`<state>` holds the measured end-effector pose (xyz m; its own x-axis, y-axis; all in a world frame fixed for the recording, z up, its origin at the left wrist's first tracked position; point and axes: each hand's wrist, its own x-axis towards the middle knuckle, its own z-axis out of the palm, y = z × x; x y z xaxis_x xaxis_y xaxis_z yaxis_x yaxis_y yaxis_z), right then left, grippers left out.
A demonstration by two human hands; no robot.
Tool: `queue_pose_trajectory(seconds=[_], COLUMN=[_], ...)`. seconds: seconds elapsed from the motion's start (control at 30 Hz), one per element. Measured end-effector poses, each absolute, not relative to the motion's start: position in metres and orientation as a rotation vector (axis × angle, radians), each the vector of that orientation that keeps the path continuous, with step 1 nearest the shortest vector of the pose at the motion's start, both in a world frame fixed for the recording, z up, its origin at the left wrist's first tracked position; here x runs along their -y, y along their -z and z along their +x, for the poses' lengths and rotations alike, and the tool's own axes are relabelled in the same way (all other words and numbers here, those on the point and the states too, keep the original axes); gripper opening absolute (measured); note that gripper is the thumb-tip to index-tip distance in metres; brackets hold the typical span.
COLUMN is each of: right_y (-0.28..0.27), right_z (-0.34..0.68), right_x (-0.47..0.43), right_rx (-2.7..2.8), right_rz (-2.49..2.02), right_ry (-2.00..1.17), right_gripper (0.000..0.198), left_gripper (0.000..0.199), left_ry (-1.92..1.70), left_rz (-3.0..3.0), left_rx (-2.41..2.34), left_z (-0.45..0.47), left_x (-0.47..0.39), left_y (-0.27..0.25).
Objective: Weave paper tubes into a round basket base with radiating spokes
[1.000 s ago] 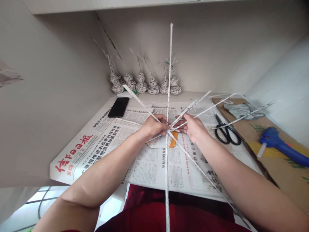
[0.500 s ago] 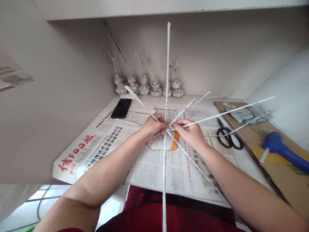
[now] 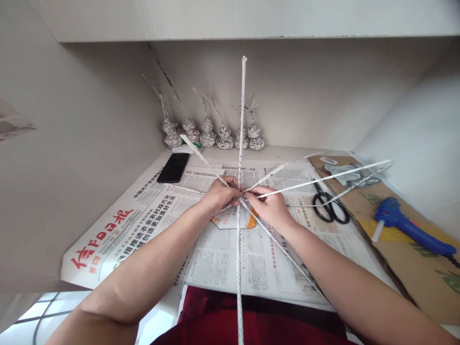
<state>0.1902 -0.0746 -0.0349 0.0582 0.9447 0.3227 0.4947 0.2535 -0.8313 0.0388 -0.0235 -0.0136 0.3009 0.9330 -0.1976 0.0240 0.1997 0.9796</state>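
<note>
Long white rolled-paper strips [image 3: 242,105] spread out like spokes from a crossing point between my hands. My left hand [image 3: 223,192] pinches the strips just left of that crossing. From the right, my right hand [image 3: 269,205] grips a paper strip close to the same spot, thumb and finger pressed together. One strip points up and away, another runs down toward my body, and others slant to both sides. Beneath the crossing lies a small piece of card [image 3: 233,219] with orange print, partly covered by my hands. The exact weave at the fingertips is hidden.
Newspaper [image 3: 151,244] covers the table. A black phone [image 3: 173,167] lies at the left. Several gourd-shaped woven paper pieces [image 3: 225,139] stand along the back wall. At the right are black scissors [image 3: 331,208] and cardboard [image 3: 406,268] with a blue glue gun [image 3: 409,227].
The whole view has shifted, so things sit slightly lower and further left. My right hand has turned a little, and a strip at upper right has swung lower. Both hands stay at the crossing.
</note>
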Motion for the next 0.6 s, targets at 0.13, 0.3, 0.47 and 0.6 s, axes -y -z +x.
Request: queue_pose_trajectory(seconds=[0.13,0.3,0.47,0.6], right_y=[0.030,0.021,0.015,0.015], right_z=[0.192,0.192,0.189,0.190], right_x=[0.076,0.081,0.088,0.088], right_rx=[1.570,1.763,1.993,2.107], right_rz=[-1.384,-1.307,-1.454,-1.461], right_ry=[-0.513,-0.065,0.306,0.400], right_gripper=[0.023,0.020,0.028,0.017], left_gripper=[0.016,0.015,0.015,0.015], left_ry=[-0.836,-0.856,-0.865,-0.872], left_rz=[1.178,1.175,1.201,1.204], left_rx=[-1.082,-1.108,-1.098,-1.109], left_z=[0.039,0.039,0.038,0.039], left_x=[0.024,0.024,0.023,0.024], left_y=[0.012,0.012,0.014,0.014])
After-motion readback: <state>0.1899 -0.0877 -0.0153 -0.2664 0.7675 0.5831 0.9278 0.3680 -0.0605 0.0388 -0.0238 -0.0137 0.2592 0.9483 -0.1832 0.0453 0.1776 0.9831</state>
